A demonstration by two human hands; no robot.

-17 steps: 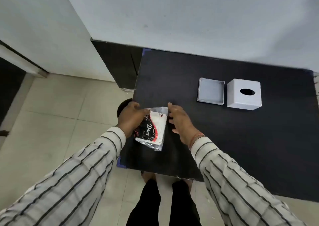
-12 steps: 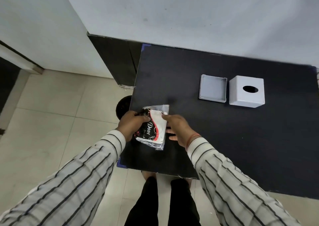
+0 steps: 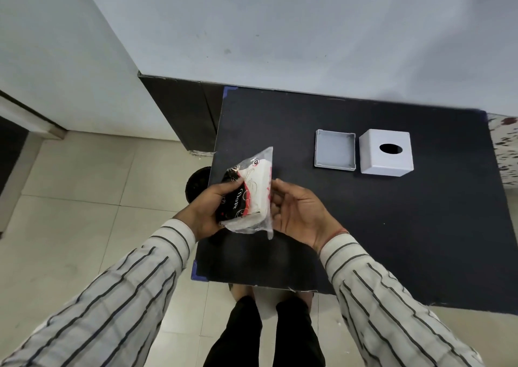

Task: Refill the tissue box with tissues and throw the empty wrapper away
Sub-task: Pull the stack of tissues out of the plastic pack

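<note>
A clear-plastic tissue pack (image 3: 253, 195) with black, red and white print is lifted above the left part of the black table (image 3: 392, 240). My left hand (image 3: 208, 212) grips its left side, thumb on top. My right hand (image 3: 298, 215) is turned palm up against the pack's right edge, fingers curled at it. Far right on the table stands the white cube tissue box cover (image 3: 385, 153) with its oval hole facing up. Its grey base tray (image 3: 335, 153) lies open just left of it.
A dark round bin (image 3: 197, 184) sits on the tiled floor by the table's left edge, partly hidden by my left hand. A white wall runs behind the table. My legs stand at the table's near edge.
The pack has risen off the table and tilted more upright. My right hand has turned palm up against its right edge. The camera view has shifted slightly.
</note>
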